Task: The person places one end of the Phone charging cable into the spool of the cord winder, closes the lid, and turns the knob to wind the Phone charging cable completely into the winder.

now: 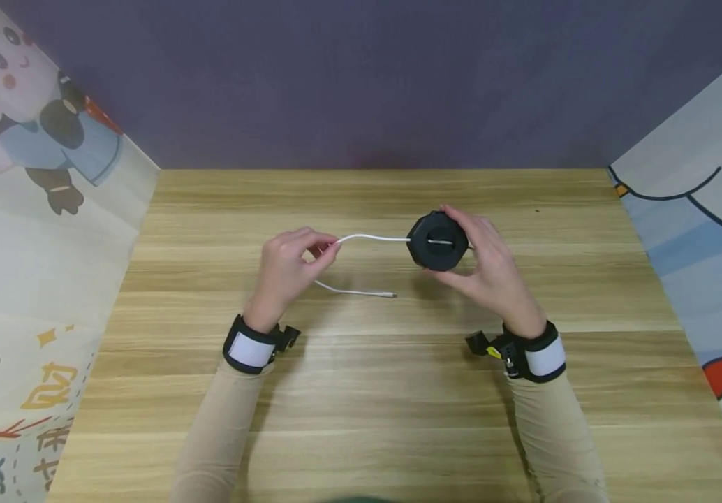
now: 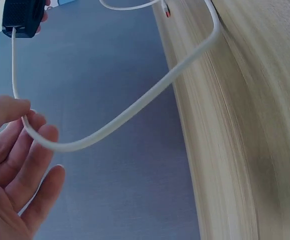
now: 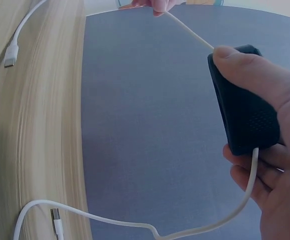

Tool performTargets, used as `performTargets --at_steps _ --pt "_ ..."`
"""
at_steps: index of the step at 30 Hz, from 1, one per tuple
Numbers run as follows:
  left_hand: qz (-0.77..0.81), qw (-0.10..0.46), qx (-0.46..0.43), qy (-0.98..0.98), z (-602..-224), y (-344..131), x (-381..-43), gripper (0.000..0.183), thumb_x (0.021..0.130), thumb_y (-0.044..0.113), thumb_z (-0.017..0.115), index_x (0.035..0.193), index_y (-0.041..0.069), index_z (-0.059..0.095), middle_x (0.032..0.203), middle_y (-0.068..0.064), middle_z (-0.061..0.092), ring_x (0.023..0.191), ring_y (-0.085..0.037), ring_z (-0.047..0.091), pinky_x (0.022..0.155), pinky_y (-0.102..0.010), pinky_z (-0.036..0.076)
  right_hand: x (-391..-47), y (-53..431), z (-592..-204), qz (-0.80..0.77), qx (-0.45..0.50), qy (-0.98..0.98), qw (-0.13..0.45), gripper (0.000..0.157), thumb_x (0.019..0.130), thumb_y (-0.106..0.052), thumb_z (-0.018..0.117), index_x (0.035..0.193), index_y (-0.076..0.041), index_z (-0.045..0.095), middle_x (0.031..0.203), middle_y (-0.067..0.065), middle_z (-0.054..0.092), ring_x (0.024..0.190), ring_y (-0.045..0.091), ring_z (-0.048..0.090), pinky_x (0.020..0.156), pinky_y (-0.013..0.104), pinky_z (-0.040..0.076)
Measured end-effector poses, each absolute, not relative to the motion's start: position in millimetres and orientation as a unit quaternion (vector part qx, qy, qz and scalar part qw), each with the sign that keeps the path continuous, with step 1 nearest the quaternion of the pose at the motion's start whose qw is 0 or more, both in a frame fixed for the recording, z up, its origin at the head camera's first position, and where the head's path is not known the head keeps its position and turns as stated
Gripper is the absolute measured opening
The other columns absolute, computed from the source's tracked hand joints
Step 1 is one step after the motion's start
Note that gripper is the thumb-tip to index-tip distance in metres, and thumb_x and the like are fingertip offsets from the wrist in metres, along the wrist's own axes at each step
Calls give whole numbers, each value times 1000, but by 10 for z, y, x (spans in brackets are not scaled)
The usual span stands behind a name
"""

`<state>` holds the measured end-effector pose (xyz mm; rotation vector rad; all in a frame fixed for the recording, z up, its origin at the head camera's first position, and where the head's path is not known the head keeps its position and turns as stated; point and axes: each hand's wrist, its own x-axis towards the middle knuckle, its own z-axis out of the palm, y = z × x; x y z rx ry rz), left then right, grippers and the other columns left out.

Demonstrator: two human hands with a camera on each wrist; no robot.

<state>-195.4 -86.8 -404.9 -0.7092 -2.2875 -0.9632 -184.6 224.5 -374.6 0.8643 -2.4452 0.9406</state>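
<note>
Nearest you: beige sleeves (image 1: 213, 436) on both arms, black wrist straps (image 1: 251, 346) with white patches over them, and a wood-grain desk (image 1: 373, 398) under your forearms. Dark green sliver (image 1: 357, 499) at the bottom edge between your arms; can't tell what it is.

Next out, white plug (image 1: 389, 294) lies on the desk between your hands, pointing right; its lead runs back under your left hand (image 1: 285, 265). Left grip is nearly closed: thumb and fingertip pinch the white cable (image 1: 375, 237), other fingers loosely curved below.

Cable runs from that pinch, slightly bowed, into the left side of the black case (image 1: 426, 260). Case is many-sided, up off the desk, right of centre, with a short bit of white showing across its middle. Your right hand (image 1: 493, 272) has it: grip spread to the case's width, thumb on the near edge, fingers on the far one. Right wrist view: cable also leaves the case's other end and loops over the desk, second plug (image 3: 59, 229) near that loop; can't tell if it touches wood.

Far side: dark blue-grey panel (image 1: 373, 84) at the desk's back edge, cartoon-printed side panels (image 1: 9, 251) left and right.
</note>
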Motion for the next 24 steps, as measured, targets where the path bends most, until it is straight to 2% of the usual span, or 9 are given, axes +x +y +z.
performTargets --at_steps 7,12,20,24 --pt "-340 229 -266 -873 -4058 -847 -1953 21 85 28 66 88 8 73 70 0 69 58 -6 58 50 -27 52 -1828 2206 -3748 339 315 -867 187 96 59 -20 87 142 -7 41 131 13 55 114 27 48 95 51 42" --pt "-324 200 -282 -880 -4084 -815 -1950 25 84 33 67 93 11 74 67 4 67 59 -3 57 50 -23 48 -1818 2142 -3776 329 327 -868 175 95 61 -28 85 143 -7 41 129 13 56 114 26 48 96 50 40" --pt "-361 229 -347 -835 -4061 -652 -1888 24 81 32 72 91 10 75 80 0 72 70 -5 60 61 -24 52 -1787 2011 -3832 322 336 -873 147 94 62 -35 84 143 -12 41 129 10 56 117 24 48 103 59 32" --pt "-390 240 -357 -814 -4068 -545 -1855 22 78 26 74 90 7 74 81 -3 72 71 -7 62 64 -23 55 -1774 1948 -3851 325 354 -864 148 92 63 -34 84 141 -7 43 128 11 57 116 24 50 99 54 38"
